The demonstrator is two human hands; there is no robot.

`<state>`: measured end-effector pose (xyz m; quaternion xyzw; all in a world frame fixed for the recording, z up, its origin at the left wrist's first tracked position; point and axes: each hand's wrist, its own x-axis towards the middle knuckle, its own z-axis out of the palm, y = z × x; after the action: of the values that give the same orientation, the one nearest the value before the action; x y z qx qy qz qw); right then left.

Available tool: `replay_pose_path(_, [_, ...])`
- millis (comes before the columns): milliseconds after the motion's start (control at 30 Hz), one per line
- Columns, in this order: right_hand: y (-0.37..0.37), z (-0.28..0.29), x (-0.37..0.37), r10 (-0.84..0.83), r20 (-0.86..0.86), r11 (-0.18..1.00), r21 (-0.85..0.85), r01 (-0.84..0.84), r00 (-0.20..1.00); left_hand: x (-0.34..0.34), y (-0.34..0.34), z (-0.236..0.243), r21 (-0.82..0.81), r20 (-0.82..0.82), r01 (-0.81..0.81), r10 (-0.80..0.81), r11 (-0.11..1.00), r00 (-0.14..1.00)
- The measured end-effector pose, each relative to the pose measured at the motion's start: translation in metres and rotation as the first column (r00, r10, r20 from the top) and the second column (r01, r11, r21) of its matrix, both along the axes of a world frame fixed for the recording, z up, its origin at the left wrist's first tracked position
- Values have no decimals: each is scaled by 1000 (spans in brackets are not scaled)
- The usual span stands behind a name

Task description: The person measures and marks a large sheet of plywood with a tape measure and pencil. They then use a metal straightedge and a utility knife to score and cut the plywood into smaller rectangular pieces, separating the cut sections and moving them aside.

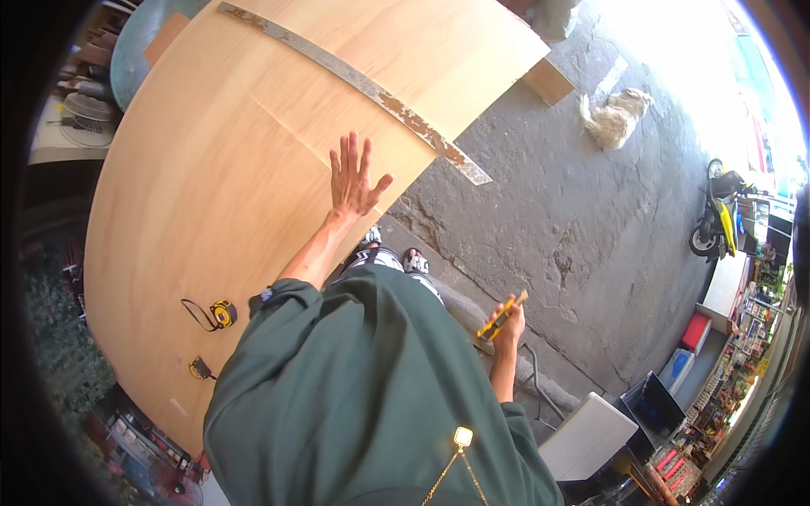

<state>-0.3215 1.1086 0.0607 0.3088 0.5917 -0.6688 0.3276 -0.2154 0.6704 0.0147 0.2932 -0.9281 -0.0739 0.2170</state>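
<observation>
My left hand (353, 179) is open, its fingers spread over a large plywood sheet (194, 202); I cannot tell whether the palm touches the wood. Beyond the fingertips, a long straightedge (337, 72) with worn grey and brown patches lies slantwise across the sheet, one end sticking out past its right edge. Low on my right, away from the sheet, my right hand (510, 327) is closed around a slim yellow-and-black utility knife (499, 319). A yellow-and-black tape measure (223, 314) rests on the plywood at the left, with a smaller dark and yellow item (200, 368) nearer me.
Cracked concrete floor (540, 219) stretches to the right, where a pale shaggy dog (618, 118) lies. A yellow-and-black motorbike (721, 215) stands far right. Nearer are a white box-like piece (588, 438) and crowded shelves (734, 371). A fan (87, 118) sits beyond the sheet's left edge.
</observation>
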Motion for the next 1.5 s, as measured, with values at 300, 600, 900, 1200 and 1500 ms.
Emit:
replay_pose_path(300, [50,-22,45,-120,84,990,80,114,989,13,-19,-4,50,5,-119,119,992,993])
replay_pose_path(600, [107,-65,-20,-42,85,985,170,27,996,-61,14,88,82,-352,-98,120,992,928])
replay_pose_path(900, [155,-91,-100,31,-93,930,367,5,995,-222,129,264,138,-748,353,-136,925,649])
replay_pose_path(1200, [149,-140,-164,-53,55,916,400,27,997,-357,240,428,-534,-698,677,-716,506,-16])
replay_pose_path(1500, [187,-153,-284,-125,106,871,487,58,986,-536,220,432,-583,-722,683,-667,440,-186])
